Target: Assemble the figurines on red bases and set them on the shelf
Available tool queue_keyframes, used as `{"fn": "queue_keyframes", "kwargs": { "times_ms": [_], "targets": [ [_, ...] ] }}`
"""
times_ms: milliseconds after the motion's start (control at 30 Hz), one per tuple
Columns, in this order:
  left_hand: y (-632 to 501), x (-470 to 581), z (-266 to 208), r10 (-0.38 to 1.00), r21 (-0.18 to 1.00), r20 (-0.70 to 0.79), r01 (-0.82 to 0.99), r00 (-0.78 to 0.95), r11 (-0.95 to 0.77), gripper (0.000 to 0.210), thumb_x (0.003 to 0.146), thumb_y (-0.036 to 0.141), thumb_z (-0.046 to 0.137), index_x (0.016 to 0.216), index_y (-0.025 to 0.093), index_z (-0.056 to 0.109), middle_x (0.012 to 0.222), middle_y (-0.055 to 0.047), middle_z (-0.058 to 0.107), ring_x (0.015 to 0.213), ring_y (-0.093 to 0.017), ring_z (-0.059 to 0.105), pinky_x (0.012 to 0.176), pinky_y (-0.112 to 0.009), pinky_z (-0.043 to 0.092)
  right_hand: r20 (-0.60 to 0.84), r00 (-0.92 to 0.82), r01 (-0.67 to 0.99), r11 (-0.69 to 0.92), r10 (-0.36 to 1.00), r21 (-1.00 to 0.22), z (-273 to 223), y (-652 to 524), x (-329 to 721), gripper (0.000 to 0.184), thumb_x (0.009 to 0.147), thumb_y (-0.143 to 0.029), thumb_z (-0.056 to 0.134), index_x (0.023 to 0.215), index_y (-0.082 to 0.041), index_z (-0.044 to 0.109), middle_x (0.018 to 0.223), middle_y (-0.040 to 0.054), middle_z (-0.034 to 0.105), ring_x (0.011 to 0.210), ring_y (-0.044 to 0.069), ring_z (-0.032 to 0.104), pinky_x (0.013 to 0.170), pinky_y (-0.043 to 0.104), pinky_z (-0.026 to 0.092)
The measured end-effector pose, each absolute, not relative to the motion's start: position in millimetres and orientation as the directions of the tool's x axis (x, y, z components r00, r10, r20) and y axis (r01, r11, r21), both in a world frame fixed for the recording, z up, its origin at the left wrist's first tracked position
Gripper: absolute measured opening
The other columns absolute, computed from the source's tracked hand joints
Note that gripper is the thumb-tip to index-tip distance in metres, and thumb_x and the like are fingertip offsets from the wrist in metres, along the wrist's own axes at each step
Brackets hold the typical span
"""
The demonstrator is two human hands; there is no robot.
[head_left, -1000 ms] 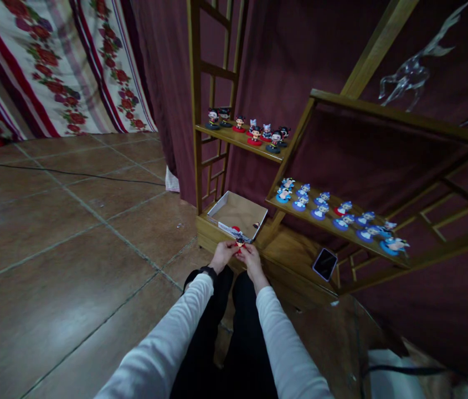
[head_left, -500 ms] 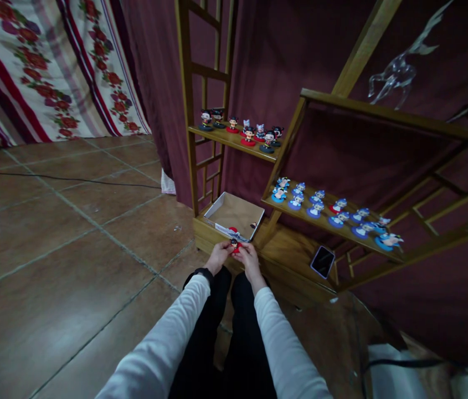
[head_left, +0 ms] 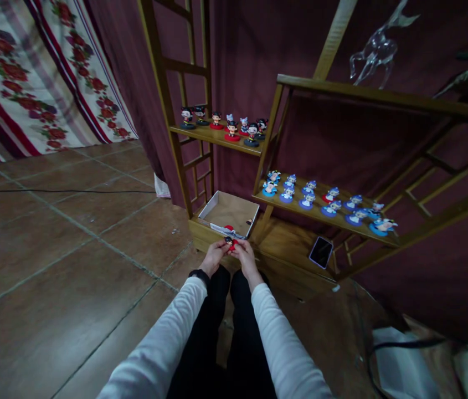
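Both hands meet just in front of a shallow open cardboard box point(head_left: 234, 209). Between them is a small figurine point(head_left: 231, 244) with black hair and red on its body and base, tilted with its head toward the left. My left hand point(head_left: 214, 256) pinches it at the head side. On the other side, the fingers of my right hand point(head_left: 245, 256) close on its red part. Inside the box lie a red piece point(head_left: 229, 228) by the near wall and another small figurine point(head_left: 249, 221) at the right; the near wall partly hides the red piece.
Several dark and red figurines point(head_left: 232, 131) stand on the upper left shelf point(head_left: 212, 137). Blue and purple figurines point(head_left: 307, 199) line the lower right shelf. A phone point(head_left: 321, 252) lies on the cabinet base. A clear glass deer point(head_left: 377, 52) stands higher up.
The figurine has turned in my fingers, its head now leaning left. Both hands keep hold of it. My view has shifted, so the shelf sits further left in the picture.
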State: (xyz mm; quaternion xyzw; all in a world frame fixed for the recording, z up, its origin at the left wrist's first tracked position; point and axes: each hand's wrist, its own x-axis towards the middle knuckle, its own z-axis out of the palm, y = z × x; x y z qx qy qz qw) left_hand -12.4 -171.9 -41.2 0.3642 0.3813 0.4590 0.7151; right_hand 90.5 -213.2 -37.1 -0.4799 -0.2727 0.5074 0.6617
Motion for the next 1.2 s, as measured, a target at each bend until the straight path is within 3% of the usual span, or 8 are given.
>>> {"fn": "queue_keyframes", "kwargs": {
  "times_ms": [467, 900, 1200],
  "targets": [
    [-173.7, -10.6, -41.7, 0.938, 0.867, -0.216, -0.388, 0.272, 0.312, 0.028, 0.056, 0.024, 0.078, 0.077, 0.012, 0.066, 0.07, -0.003, 0.065, 0.062, -0.011, 0.059, 0.067, -0.026, 0.047, -0.11, 0.308, -0.405, 0.026, 0.945, -0.914, -35.0, -212.8, 93.8, 0.03, 0.066, -0.037, 0.066, 0.093, -0.023, 0.061, 0.085, -0.0008, 0.068, 0.064, 0.013, 0.062, 0.071, 0.032, 0.054],
    [-178.4, -6.1, -39.8, 0.964, 0.91, -0.162, -0.346, 0.209, 0.228, 0.034, 0.055, 0.031, 0.079, 0.079, 0.011, 0.065, 0.068, -0.003, 0.066, 0.063, -0.013, 0.059, 0.064, -0.025, 0.045, -0.163, 0.312, -0.425, -0.016, 0.936, -0.905, -48.7, -207.3, 93.4, 0.032, 0.062, -0.039, 0.069, 0.089, -0.021, 0.062, 0.086, 0.0011, 0.069, 0.071, 0.015, 0.065, 0.069, 0.032, 0.054],
    [-179.6, -8.0, -40.5, 0.97, 0.899, -0.169, -0.376, 0.177, 0.225, 0.033, 0.055, 0.027, 0.079, 0.079, 0.011, 0.064, 0.068, -0.003, 0.066, 0.059, -0.012, 0.059, 0.062, -0.026, 0.047, -0.194, 0.291, -0.441, -0.049, 0.937, -0.896, -50.6, -205.7, 94.2, 0.033, 0.059, -0.038, 0.073, 0.085, -0.02, 0.062, 0.079, 0.0003, 0.069, 0.064, 0.014, 0.064, 0.068, 0.033, 0.054]
  ]
}}
